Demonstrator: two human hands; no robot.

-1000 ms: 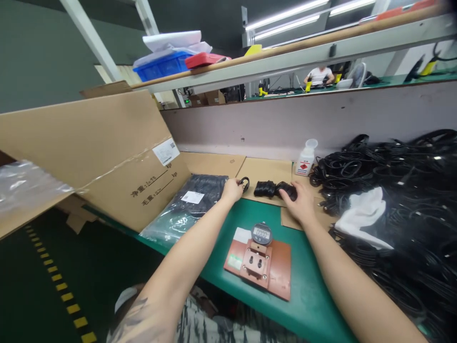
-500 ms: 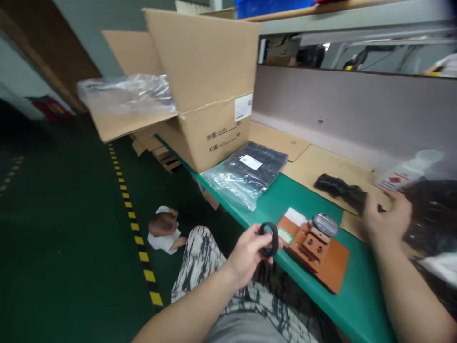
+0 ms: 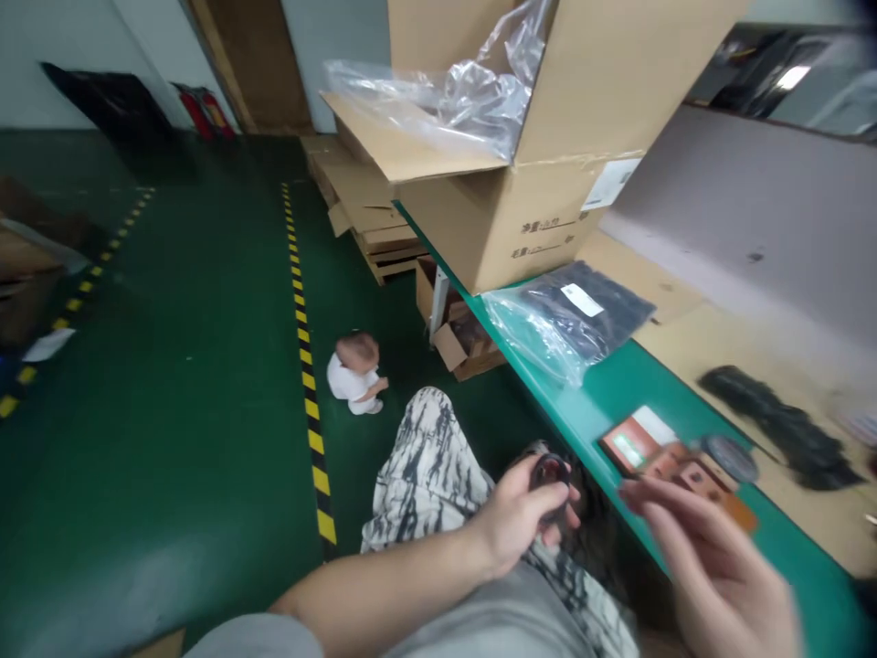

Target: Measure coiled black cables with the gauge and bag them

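My left hand (image 3: 524, 516) is closed around a black ring (image 3: 550, 471), held above my lap near the table's front edge. To its right, my right hand (image 3: 719, 557) is raised in front of the table, blurred, with thumb and fingertips close together; whether something small is between them cannot be made out. Behind my right hand, an orange-brown block fixture (image 3: 695, 475) with a round gauge (image 3: 730, 457) rests on the green table (image 3: 617, 402) and is partly hidden. Farther right, a black wrapped bundle (image 3: 774, 420) lies on cardboard.
A clear bag with dark contents (image 3: 596, 311) lies beside a large open cardboard box (image 3: 548, 219) on the table. Cardboard (image 3: 390, 233) is stacked on the floor beyond. A small child in white (image 3: 354, 373) is on the floor left of my knee.
My right hand has left the black bundle and come toward my left hand. The view has turned left, showing more floor. The black ring remains in my left hand.
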